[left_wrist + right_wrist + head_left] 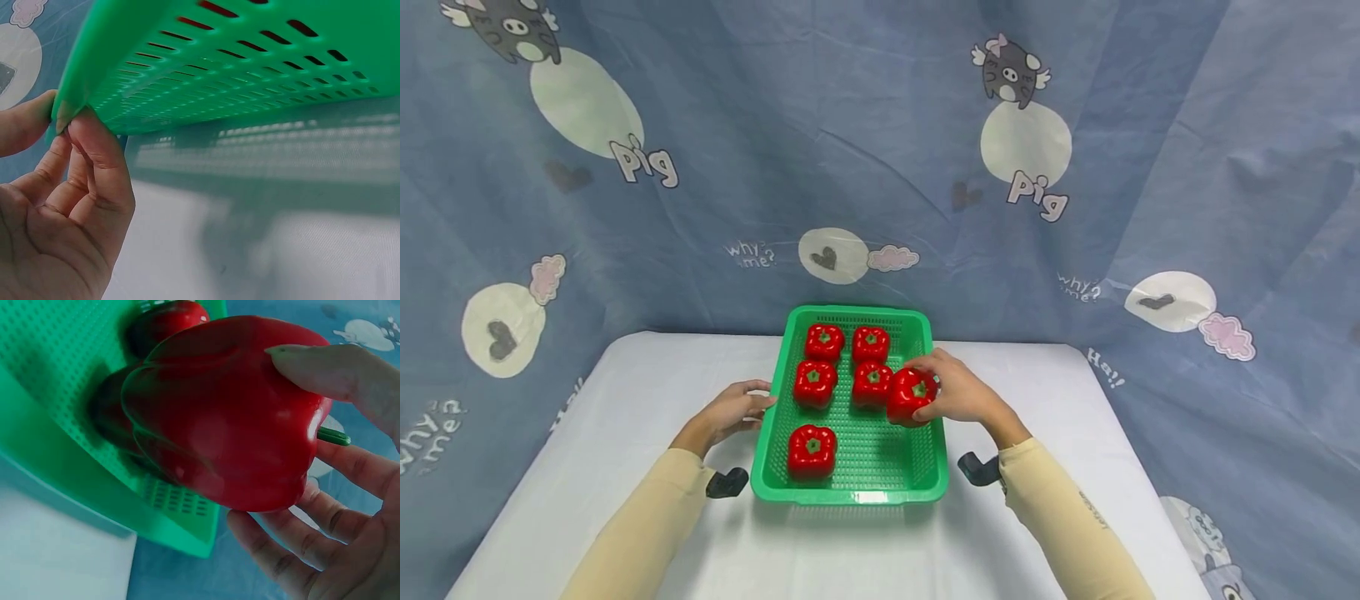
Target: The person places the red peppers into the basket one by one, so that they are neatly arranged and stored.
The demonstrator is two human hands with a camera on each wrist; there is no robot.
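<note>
My right hand grips a red bell pepper with a green stem, above the right side of a green perforated basket. In the right wrist view, the thumb presses one side of this pepper and the fingers curl around the other. At the basket's left edge, my left hand pinches the rim between thumb and fingers, as the left wrist view shows. Inside the basket sit several other red bell peppers, among them one at the front left and one beside the held pepper.
The basket is on a white-covered table. A blue cloth with pig prints hangs behind the table and along its sides. Bare basket floor shows at the front right, and a gap lies between the left-hand peppers.
</note>
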